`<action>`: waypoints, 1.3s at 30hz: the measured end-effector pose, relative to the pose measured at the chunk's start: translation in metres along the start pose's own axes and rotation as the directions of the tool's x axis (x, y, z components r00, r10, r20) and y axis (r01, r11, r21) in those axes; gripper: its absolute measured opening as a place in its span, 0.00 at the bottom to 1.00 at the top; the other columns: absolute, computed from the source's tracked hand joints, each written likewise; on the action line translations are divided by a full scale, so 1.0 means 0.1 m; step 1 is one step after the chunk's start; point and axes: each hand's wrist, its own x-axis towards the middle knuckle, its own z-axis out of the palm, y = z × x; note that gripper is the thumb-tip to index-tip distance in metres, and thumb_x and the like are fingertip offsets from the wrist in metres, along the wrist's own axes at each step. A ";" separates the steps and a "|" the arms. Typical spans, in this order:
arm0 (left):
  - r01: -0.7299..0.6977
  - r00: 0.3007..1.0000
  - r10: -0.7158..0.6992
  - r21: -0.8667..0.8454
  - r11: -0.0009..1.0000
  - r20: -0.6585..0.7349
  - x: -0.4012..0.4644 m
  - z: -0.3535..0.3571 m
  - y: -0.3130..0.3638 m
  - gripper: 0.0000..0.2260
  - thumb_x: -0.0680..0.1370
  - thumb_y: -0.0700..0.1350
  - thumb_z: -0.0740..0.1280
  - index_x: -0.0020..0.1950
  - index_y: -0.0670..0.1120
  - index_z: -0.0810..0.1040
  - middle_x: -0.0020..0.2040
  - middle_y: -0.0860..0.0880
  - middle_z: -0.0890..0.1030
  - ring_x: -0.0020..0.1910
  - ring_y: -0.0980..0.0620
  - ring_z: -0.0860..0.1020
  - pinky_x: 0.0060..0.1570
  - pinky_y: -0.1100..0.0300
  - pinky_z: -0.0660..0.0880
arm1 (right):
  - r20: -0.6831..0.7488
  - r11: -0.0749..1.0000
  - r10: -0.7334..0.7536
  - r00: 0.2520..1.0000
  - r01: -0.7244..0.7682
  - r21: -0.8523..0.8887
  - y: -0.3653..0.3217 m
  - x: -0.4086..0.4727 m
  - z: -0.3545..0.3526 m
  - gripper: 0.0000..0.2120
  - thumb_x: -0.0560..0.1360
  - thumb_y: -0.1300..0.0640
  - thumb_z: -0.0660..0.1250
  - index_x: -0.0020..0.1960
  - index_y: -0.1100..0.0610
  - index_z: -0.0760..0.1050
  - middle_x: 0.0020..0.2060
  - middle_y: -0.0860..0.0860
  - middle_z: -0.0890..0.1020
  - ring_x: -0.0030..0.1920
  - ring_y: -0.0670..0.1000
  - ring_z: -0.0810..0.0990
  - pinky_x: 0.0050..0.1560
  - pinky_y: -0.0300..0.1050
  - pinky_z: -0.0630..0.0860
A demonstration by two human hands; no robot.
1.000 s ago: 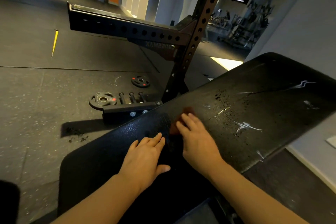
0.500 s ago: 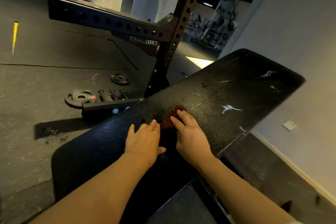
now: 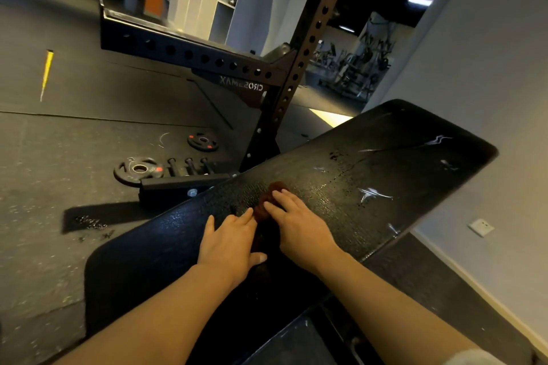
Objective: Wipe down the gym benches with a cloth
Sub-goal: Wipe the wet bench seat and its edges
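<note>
Cloth [image 3: 271,201]: dark red, bunched on the bench pad's middle, under the right hand's fingers.
Right hand [image 3: 299,225]: fingers straight, pressing the cloth flat.
Left hand [image 3: 231,243]: fingers relaxed, flat on the pad, at the cloth's 8 o'clock.
Bench [image 3: 385,181]: black, cracked.
Weight plate [image 3: 138,170]: floor, 10 o'clock.

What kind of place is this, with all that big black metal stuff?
Most likely a gym. A padded black bench stands beside a steel rack full of holes, round weight plates lie on the rubber floor, and exercise machines stand in the far room.
</note>
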 end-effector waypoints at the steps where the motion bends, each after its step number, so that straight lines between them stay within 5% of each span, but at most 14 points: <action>1: 0.002 1.000 -0.002 0.002 1.000 0.009 0.01 -0.01 0.00 0.34 0.78 0.59 0.63 0.79 0.52 0.52 0.79 0.55 0.50 0.76 0.52 0.55 0.75 0.42 0.47 | -0.036 0.999 0.049 0.998 -0.049 0.002 0.10 0.04 -0.05 0.32 0.76 0.60 0.62 0.78 0.54 0.55 0.78 0.51 0.51 0.78 0.51 0.45 0.75 0.43 0.47; 4: 0.005 0.998 -0.005 0.014 1.000 0.058 0.05 -0.07 0.00 0.36 0.77 0.59 0.64 0.79 0.52 0.50 0.79 0.55 0.49 0.76 0.52 0.55 0.74 0.42 0.45 | -0.168 0.969 0.246 0.955 -0.241 0.052 0.30 0.10 -0.18 0.31 0.77 0.60 0.61 0.78 0.55 0.54 0.78 0.52 0.50 0.78 0.52 0.44 0.75 0.44 0.45; 10: -0.006 0.997 0.001 0.056 0.998 0.079 0.11 -0.10 -0.02 0.37 0.76 0.60 0.65 0.79 0.52 0.52 0.79 0.55 0.51 0.76 0.51 0.56 0.75 0.43 0.44 | 0.001 1.000 0.000 1.000 0.000 0.022 0.21 0.22 -0.13 0.32 0.76 0.59 0.63 0.78 0.54 0.56 0.78 0.52 0.52 0.78 0.52 0.47 0.75 0.44 0.46; 14: -0.025 0.996 0.023 0.033 0.999 0.085 0.11 -0.09 -0.08 0.36 0.76 0.61 0.64 0.79 0.53 0.51 0.79 0.56 0.51 0.76 0.51 0.55 0.74 0.44 0.42 | -0.124 0.976 0.217 0.968 -0.214 0.037 0.41 0.36 -0.26 0.31 0.78 0.59 0.60 0.78 0.56 0.54 0.78 0.53 0.51 0.78 0.53 0.45 0.77 0.47 0.46; 19: -0.033 0.993 0.032 0.005 0.999 0.111 0.10 -0.14 -0.08 0.36 0.76 0.61 0.65 0.78 0.53 0.53 0.79 0.55 0.53 0.76 0.51 0.54 0.73 0.42 0.40 | 0.014 0.996 -0.091 0.996 0.091 0.006 0.07 0.44 -0.08 0.31 0.77 0.56 0.62 0.77 0.56 0.57 0.78 0.54 0.54 0.77 0.53 0.49 0.76 0.44 0.44; 24: -0.030 0.998 0.037 -0.126 0.992 0.048 0.22 -0.31 -0.18 0.32 0.77 0.58 0.65 0.77 0.52 0.59 0.78 0.54 0.57 0.76 0.52 0.56 0.76 0.48 0.49 | -0.138 0.985 0.169 0.976 -0.170 0.002 0.35 0.66 -0.22 0.32 0.76 0.58 0.63 0.77 0.56 0.56 0.78 0.54 0.54 0.77 0.54 0.48 0.76 0.47 0.46; 29: 0.031 0.998 -0.024 -0.115 0.993 0.058 0.50 -0.34 -0.24 0.37 0.75 0.57 0.69 0.78 0.47 0.56 0.79 0.50 0.54 0.76 0.51 0.57 0.74 0.50 0.57 | -0.012 0.997 -0.072 0.997 0.072 -0.001 0.03 0.67 -0.07 0.32 0.76 0.57 0.63 0.77 0.56 0.57 0.77 0.54 0.56 0.77 0.55 0.50 0.76 0.46 0.45; 34: 0.034 0.998 -0.029 -0.085 0.996 0.058 0.55 -0.30 -0.28 0.38 0.75 0.59 0.69 0.79 0.49 0.55 0.79 0.52 0.53 0.77 0.52 0.56 0.75 0.47 0.54 | -0.180 0.986 0.163 0.970 -0.164 0.013 0.31 0.90 -0.16 0.30 0.76 0.57 0.62 0.76 0.56 0.59 0.77 0.54 0.57 0.77 0.55 0.50 0.76 0.47 0.48; 39: 0.051 0.997 -0.044 -0.117 0.992 0.064 0.52 -0.29 -0.29 0.37 0.75 0.59 0.68 0.79 0.52 0.54 0.79 0.54 0.53 0.77 0.54 0.54 0.76 0.46 0.48 | -0.057 0.994 -0.112 0.992 0.111 -0.018 0.07 1.02 -0.06 0.27 0.77 0.53 0.63 0.75 0.53 0.63 0.75 0.54 0.60 0.76 0.56 0.53 0.75 0.47 0.48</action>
